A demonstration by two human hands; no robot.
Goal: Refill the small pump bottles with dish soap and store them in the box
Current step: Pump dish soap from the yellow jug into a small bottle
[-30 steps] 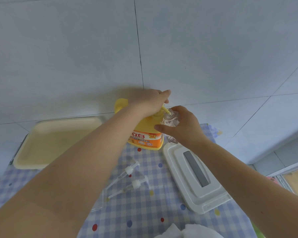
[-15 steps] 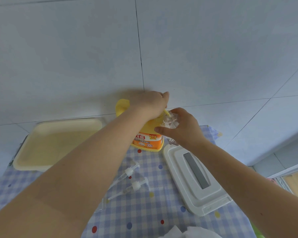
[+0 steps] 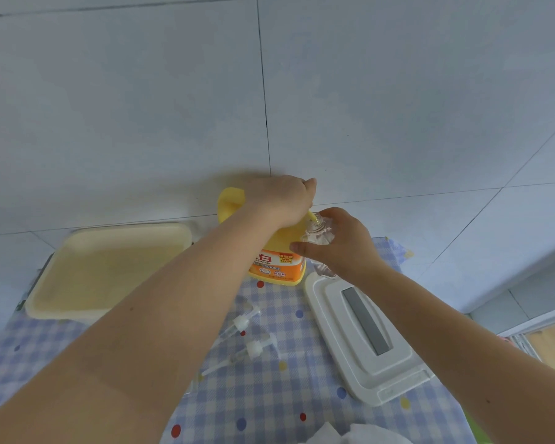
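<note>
My left hand (image 3: 281,197) rests on top of the yellow dish soap bottle (image 3: 277,256), covering its pump head; the fingers curl down over the pump, though I cannot tell how tightly this grip closes. The soap bottle stands upright at the far edge of the desk (image 3: 263,398), which carries a blue checked cloth with coloured dots. My right hand (image 3: 340,243) holds a small clear bottle (image 3: 318,230) with the thumb and fingers wrapped round its body, its open neck directly under the yellow spout (image 3: 312,216) of the pump. The small bottle sits just beside the soap bottle, on its right. Two white pump tops (image 3: 247,334) with their dip tubes lie loose on the cloth, near each other, in front of the soap bottle. A white lid (image 3: 362,334) with a grey strip lies flat to the right of them. A cream box (image 3: 109,270) stands open at the left, well apart from the small bottle. White tissue (image 3: 343,434) shows at the near edge.
</note>
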